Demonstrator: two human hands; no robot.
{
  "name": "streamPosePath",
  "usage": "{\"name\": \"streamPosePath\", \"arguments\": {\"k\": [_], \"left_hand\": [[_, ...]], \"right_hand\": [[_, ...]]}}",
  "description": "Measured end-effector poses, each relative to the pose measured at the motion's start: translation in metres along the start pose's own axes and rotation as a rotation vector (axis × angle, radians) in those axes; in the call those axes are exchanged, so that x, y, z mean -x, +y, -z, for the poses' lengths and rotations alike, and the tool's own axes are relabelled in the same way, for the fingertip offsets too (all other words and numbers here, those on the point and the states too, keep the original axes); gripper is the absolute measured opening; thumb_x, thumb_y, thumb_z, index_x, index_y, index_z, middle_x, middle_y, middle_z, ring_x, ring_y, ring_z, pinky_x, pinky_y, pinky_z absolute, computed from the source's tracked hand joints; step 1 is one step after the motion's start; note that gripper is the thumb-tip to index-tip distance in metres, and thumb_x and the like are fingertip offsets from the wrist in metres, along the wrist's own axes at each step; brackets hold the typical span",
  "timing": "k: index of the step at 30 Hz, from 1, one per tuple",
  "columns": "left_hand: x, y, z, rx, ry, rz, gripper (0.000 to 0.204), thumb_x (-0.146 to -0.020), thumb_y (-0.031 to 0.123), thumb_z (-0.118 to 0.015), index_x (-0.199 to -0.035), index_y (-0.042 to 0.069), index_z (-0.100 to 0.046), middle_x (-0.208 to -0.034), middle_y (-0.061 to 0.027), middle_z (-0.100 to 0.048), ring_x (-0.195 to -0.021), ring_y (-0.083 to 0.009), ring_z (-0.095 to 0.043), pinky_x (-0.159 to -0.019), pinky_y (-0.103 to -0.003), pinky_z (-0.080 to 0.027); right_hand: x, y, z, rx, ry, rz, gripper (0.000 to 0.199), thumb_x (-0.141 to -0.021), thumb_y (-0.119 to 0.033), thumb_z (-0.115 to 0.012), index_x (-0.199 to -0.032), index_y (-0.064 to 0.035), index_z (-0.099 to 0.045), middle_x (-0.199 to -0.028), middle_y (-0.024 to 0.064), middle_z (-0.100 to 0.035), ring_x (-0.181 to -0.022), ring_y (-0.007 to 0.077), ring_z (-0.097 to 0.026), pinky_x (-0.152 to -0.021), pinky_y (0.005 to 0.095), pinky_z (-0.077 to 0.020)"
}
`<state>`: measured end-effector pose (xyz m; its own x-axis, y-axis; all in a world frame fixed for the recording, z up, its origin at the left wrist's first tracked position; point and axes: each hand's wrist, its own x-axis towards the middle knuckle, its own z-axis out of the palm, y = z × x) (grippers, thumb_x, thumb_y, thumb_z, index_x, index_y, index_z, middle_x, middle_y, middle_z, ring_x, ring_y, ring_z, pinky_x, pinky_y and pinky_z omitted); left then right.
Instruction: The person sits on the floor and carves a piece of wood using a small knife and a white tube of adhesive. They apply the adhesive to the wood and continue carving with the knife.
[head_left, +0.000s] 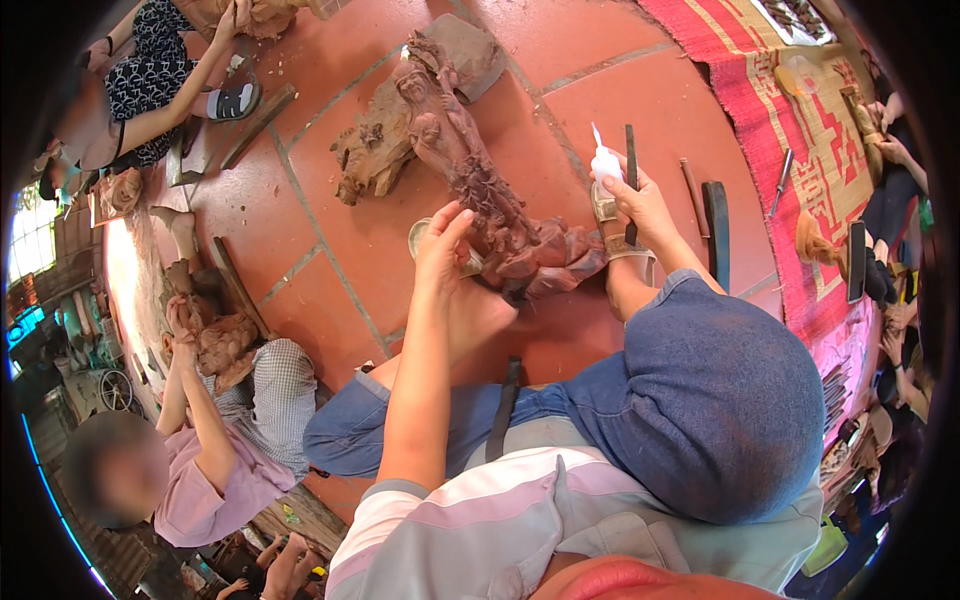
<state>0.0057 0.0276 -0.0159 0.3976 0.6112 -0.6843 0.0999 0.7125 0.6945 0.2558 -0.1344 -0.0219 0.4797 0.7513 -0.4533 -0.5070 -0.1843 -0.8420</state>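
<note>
A reddish-brown carved wooden figure (462, 165) lies on the tiled floor in front of me, its wide base between my sandalled feet. In my right hand (645, 208) is a white squeeze bottle (604, 160) with its thin nozzle pointing up. A narrow dark bar (630, 145) crosses at the same fingers; whether they grip it too I cannot tell. My left hand (442, 240) is raised beside the figure's lower part, fingers curled with the tips drawn together. Anything tiny between them is too small to make out.
Rough wood (378, 140) and a flat greyish slab (468, 55) lie behind the figure. At right are a brown stick (694, 197), a dark curved strip (716, 235) and a red patterned mat (745, 130). A person (225, 450) works on a carving at left; others sit around.
</note>
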Motion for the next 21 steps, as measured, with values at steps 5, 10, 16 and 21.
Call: {"name": "streamPosePath", "arguments": {"k": [5,10,16,21], "left_hand": [[-0.001,-0.021,0.037,-0.021,0.092,-0.064,0.022,-0.087,0.019,-0.068,-0.105,0.008,-0.062,-0.084,0.0027,-0.062,-0.062,-0.0038,-0.052,-0.054,-0.019,-0.042],[0.002,-0.014,0.030,0.039,0.124,-0.094,0.029,-0.090,0.026,-0.063,-0.111,0.006,-0.062,-0.089,0.0003,-0.064,-0.069,-0.0068,-0.057,-0.060,-0.020,-0.046],[-0.009,0.005,0.001,0.003,0.096,-0.094,0.037,-0.088,0.030,-0.067,-0.115,0.006,-0.059,-0.095,-0.0035,-0.066,-0.071,-0.0091,-0.060,-0.058,-0.020,-0.047],[-0.016,0.012,-0.013,0.010,0.116,-0.112,0.040,-0.082,0.024,-0.074,-0.112,0.008,-0.054,-0.095,-0.0042,-0.064,-0.073,-0.0113,-0.061,-0.059,-0.020,-0.047]], "right_hand": [[0.000,0.000,0.000,-0.025,0.007,0.014,0.049,-0.085,-0.020,-0.069,-0.130,-0.0094,-0.053,-0.085,-0.0042,-0.059,-0.048,0.0004,-0.033,-0.043,0.0181,-0.0282],[0.001,0.005,-0.003,0.020,0.013,0.024,0.051,-0.084,-0.020,-0.070,-0.130,-0.0074,-0.052,-0.093,-0.0019,-0.063,-0.049,-0.0002,-0.034,-0.043,0.0175,-0.0280],[0.003,0.013,0.001,0.030,-0.012,-0.028,0.051,-0.083,-0.020,-0.071,-0.128,-0.0050,-0.052,-0.106,0.0028,-0.065,-0.048,-0.0004,-0.033,-0.043,0.0166,-0.0288],[0.003,0.013,0.002,0.012,0.001,-0.032,0.050,-0.083,-0.020,-0.071,-0.127,-0.0042,-0.053,-0.104,0.0025,-0.065,-0.048,-0.0003,-0.033,-0.043,0.0165,-0.0284]]}}
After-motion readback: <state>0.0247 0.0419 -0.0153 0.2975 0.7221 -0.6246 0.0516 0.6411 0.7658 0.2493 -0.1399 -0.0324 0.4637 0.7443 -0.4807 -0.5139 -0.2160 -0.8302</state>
